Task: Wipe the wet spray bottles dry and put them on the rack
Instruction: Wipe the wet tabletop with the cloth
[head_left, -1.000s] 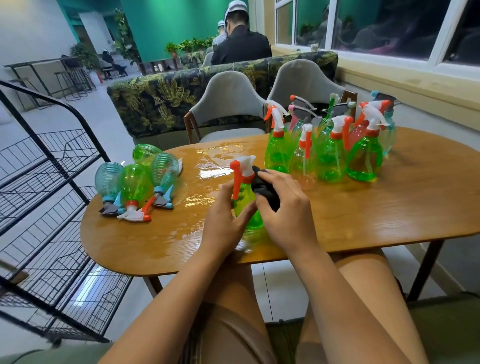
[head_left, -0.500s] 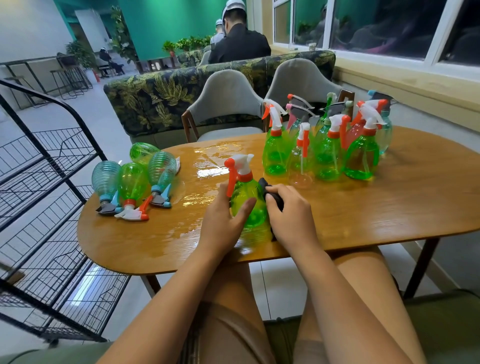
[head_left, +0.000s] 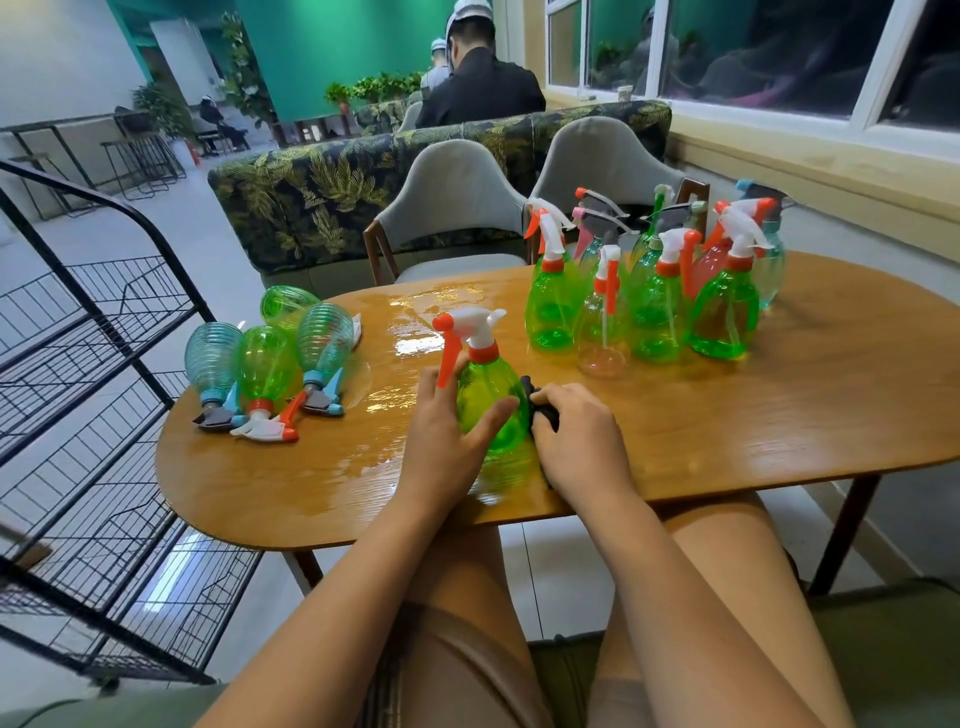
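Shifted down from nozzle to belly, the wipe: glossy wet oval wood counter (head_left: 779, 415), black wire rack (head_left: 104, 322) left of it, translucent green spray bottle (head_left: 483, 387) upright on the counter, left hand (head_left: 441, 441) fingers wrapped round it, right hand (head_left: 576, 441) fingers clamped on dark cloth (head_left: 530, 394) against its side.

Left hand (head_left: 445, 441): wrapped round the bottle (head_left: 483, 396), thumb in front, fingers behind.
Right hand (head_left: 583, 441): curled, pressing a dark cloth (head_left: 544, 414) on the bottle's side.
Left arm (head_left: 337, 597): bare, stretched forward.
Right arm (head_left: 675, 587): bare, stretched forward, close beside it.
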